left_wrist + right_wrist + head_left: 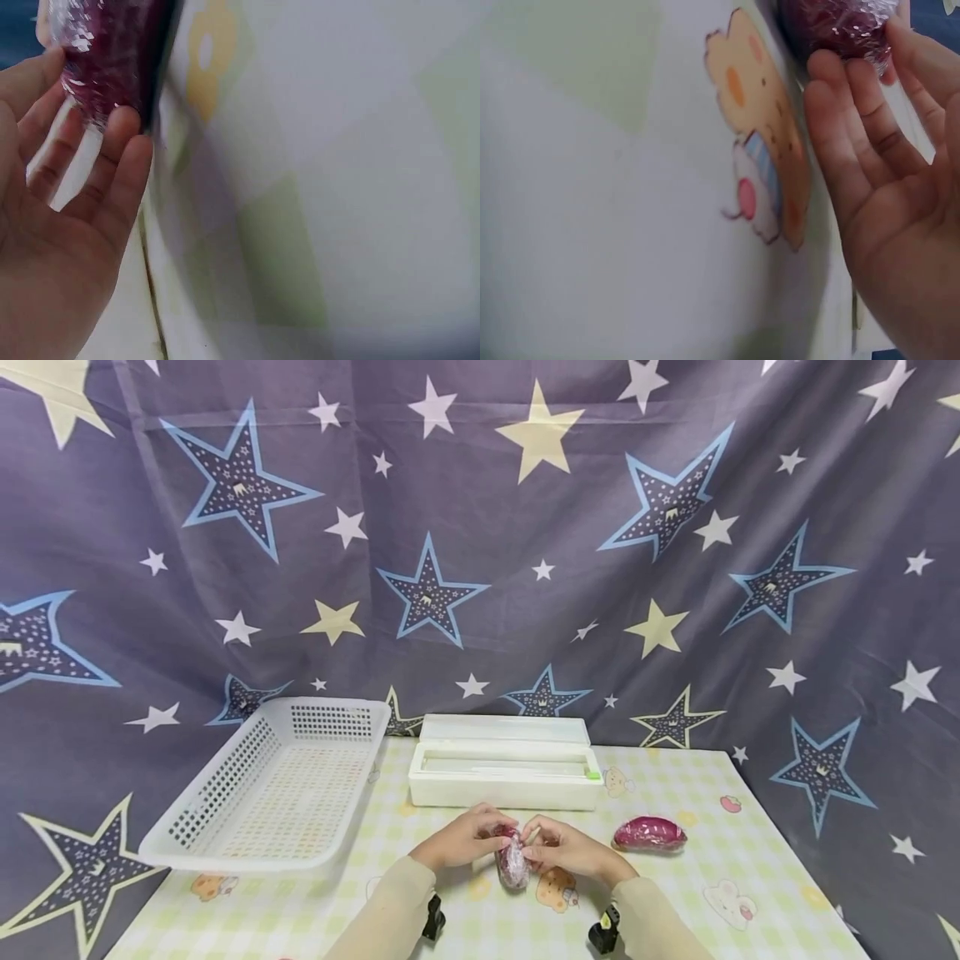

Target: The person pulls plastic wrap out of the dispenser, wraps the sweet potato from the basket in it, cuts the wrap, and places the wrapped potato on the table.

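A purple-red oblong vegetable, which looks like a sweet potato (513, 867), lies wrapped in shiny clear cling film between both hands. My left hand (467, 837) holds its far end, thumb on top and fingers beneath, as the left wrist view shows with the wrapped potato (105, 56) at the fingertips. From the other side my right hand (568, 847) pinches the film, its thumb laid on the wrapping. Curved fingers (870, 112) sit against the potato's end in the right wrist view. Further right lies a second film-wrapped sweet potato (649, 834), apart from the hands.
Just beyond the hands stands a white cling film dispenser box (502, 792), lid raised, with a green slider (593, 775) at its right end. A white plastic basket (240, 863) is at the left. The checked tablecloth (780, 893) reaches a star-patterned curtain (487, 527).
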`<state>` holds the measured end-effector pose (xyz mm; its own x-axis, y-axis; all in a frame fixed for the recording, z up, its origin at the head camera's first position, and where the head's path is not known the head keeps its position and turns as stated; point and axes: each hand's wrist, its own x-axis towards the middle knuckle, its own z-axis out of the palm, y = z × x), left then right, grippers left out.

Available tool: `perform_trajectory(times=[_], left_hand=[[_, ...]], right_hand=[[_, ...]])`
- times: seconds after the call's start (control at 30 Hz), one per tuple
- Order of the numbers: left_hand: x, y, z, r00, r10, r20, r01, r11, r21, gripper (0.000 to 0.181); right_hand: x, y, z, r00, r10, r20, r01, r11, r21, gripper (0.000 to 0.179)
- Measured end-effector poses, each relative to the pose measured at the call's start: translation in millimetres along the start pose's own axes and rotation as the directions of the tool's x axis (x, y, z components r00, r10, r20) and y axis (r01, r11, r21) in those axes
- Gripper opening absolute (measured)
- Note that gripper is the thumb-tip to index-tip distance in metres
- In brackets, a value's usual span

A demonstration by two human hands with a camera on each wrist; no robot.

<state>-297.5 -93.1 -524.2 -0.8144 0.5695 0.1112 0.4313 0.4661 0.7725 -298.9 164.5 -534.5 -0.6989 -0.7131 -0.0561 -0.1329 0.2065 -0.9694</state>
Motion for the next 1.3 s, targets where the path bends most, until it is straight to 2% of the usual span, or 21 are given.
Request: perform_trajectory(times=[0.13, 0.27, 0.33, 0.4, 0.5, 0.57, 0.67, 0.77, 0.83, 0.97, 1.13, 1.3], left_hand=[[-1.7, 7.7, 2.6, 0.995, -0.019, -0.097, 0.021, 1.000, 0.017, 0.041], [-0.9, 13.4, 3.5, 0.992, 0.011, -0.124, -0.004, 0.999, 0.051, 0.034], [-0.6, 15.7, 2.5, 0.993, 0.023, -0.112, -0.010, 0.993, 0.114, 0.037], [-1.4, 17.6, 0.7, 0.996, 0.034, -0.080, -0.017, 0.978, 0.206, 0.040], [-3.3, 21.0, -2.6, 0.999, 0.046, -0.004, -0.042, 0.939, 0.340, 0.044], [-4.6, 23.2, -4.7, 0.998, 0.054, 0.032, -0.062, 0.918, 0.392, 0.044], [-4.9, 25.6, -7.8, 0.997, 0.075, 0.030, -0.081, 0.891, 0.447, 0.043], [-4.1, 27.0, -10.2, 0.997, 0.073, -0.006, -0.061, 0.881, 0.469, 0.037], [-3.6, 26.8, -10.5, 0.999, 0.045, -0.030, -0.025, 0.882, 0.471, 0.033], [-3.9, 25.2, -7.6, 0.998, -0.032, -0.046, 0.049, 0.903, 0.426, 0.033], [-4.4, 26.3, -3.4, 0.995, -0.084, -0.060, 0.100, 0.921, 0.377, 0.035], [-4.2, 26.5, 1.4, 0.995, -0.073, -0.066, 0.089, 0.951, 0.296, 0.031]], right_hand=[[-0.2, -3, 2, 1.000, 0.006, -0.005, -0.006, 1.000, -0.021, 0.024], [0.5, -6, 2, 0.999, 0.020, -0.027, -0.021, 0.999, -0.044, 0.025], [0.4, -7, 2, 0.999, 0.024, -0.039, -0.026, 0.998, -0.053, 0.024], [-0.2, -7, 2, 0.999, 0.025, -0.044, -0.028, 0.997, -0.065, 0.024], [-1.5, -9, 2, 0.999, 0.024, -0.042, -0.027, 0.996, -0.081, 0.023], [-2.4, -10, 2, 0.999, 0.026, -0.044, -0.030, 0.995, -0.095, 0.023], [-3.9, -13, 3, 0.997, 0.028, -0.076, -0.040, 0.986, -0.159, 0.021], [-5.8, -17, 3, 0.992, 0.019, -0.128, -0.049, 0.970, -0.238, 0.020], [-7.5, -20, 4, 0.986, 0.006, -0.168, -0.054, 0.958, -0.282, 0.018], [-10.4, -27, 5, 0.975, -0.042, -0.216, -0.035, 0.940, -0.338, 0.015], [-12.4, -34, 7, 0.976, -0.035, -0.216, -0.040, 0.943, -0.331, 0.013], [-9.4, -34, 12, 0.976, -0.010, -0.218, -0.071, 0.929, -0.362, 0.020]])
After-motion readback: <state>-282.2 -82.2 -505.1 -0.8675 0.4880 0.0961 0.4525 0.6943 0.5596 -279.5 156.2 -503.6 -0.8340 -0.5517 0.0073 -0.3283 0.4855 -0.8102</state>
